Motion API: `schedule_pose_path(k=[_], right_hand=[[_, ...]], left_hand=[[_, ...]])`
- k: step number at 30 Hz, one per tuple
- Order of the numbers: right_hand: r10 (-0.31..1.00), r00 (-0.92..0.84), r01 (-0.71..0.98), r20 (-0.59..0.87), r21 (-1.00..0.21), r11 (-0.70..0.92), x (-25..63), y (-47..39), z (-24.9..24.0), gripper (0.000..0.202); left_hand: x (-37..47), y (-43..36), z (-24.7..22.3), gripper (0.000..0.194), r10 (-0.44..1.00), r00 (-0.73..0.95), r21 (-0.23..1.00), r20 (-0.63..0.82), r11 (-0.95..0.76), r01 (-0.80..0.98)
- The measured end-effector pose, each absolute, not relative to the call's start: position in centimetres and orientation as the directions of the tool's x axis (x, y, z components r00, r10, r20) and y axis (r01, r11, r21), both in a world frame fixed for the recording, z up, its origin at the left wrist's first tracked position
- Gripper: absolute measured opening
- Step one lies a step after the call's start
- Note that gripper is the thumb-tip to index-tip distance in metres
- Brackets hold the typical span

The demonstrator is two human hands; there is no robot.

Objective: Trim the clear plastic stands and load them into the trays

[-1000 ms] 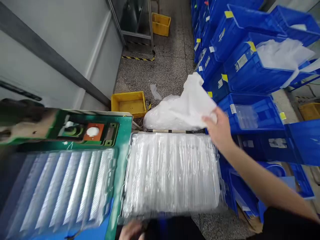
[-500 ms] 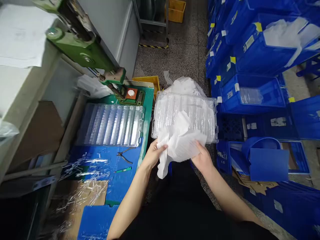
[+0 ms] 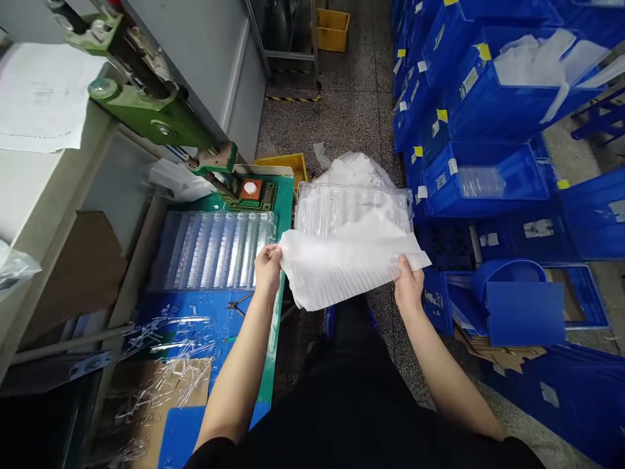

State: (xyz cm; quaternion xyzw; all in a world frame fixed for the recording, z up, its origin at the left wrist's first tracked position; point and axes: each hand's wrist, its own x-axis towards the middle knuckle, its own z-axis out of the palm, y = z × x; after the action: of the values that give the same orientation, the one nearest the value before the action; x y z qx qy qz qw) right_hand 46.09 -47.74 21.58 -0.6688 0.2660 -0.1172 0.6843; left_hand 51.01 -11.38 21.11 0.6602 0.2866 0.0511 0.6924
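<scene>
A white foam sheet (image 3: 342, 264) is stretched between my two hands. My left hand (image 3: 267, 266) pinches its left edge, and my right hand (image 3: 408, 281) grips the right end with the thumb on top. Beyond the sheet, partly covered by it, lies a clear ribbed plastic tray (image 3: 322, 207). Another clear ribbed tray (image 3: 209, 247) rests on the bench to the left, close to my left hand. Pliers (image 3: 238, 303) lie on the blue mat, partly behind my left forearm.
A green hand press (image 3: 170, 117) stands at the back of the bench (image 3: 285, 202). Clear plastic scraps (image 3: 180, 339) are strewn at lower left. Stacked blue bins (image 3: 488, 176) line the right side. A white bag (image 3: 359, 168) sits behind the tray; a yellow crate (image 3: 332, 29) stands farther off.
The crumpled white sheet has been spread out wide. My left hand has moved left and up, my right hand slightly right and up. The view has shifted a little.
</scene>
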Motion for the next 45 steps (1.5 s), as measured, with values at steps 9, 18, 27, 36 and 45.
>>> schedule_pose_path(k=[9, 18, 27, 36, 45], right_hand=[[-0.421, 0.893, -0.341, -0.155, -0.844, -0.413, 49.5, -53.8, 18.7, 0.074], [-0.318, 0.869, -0.493, -0.378, -0.699, -0.517, 58.0, -55.7, 14.9, 0.039], [-0.354, 0.878, -0.469, -0.323, -0.429, -0.772, 65.6, -58.5, 15.1, 0.035], [-0.289, 0.929, -0.337, -0.232, -0.199, -0.92, 69.5, -58.9, 16.3, 0.036], [0.089, 0.93, 0.047, -0.357, -0.125, -0.991, 97.4, -62.1, 8.3, 0.037]], left_hand=[[65.2, -15.9, 18.6, 0.018, 0.128, 0.949, 0.933, -0.289, -0.183, 0.309], [66.0, -15.6, 17.0, 0.065, -0.202, 0.805, 0.826, -0.557, -0.236, 0.512], [72.4, -15.9, 17.7, 0.035, 0.235, 0.904, 0.605, -0.358, -0.678, 0.416], [74.0, -18.0, 15.2, 0.035, 0.191, 0.959, 0.315, -0.21, -0.915, 0.251], [67.2, -13.9, 15.2, 0.048, 0.298, 0.952, 0.45, 0.075, -0.862, 0.234]])
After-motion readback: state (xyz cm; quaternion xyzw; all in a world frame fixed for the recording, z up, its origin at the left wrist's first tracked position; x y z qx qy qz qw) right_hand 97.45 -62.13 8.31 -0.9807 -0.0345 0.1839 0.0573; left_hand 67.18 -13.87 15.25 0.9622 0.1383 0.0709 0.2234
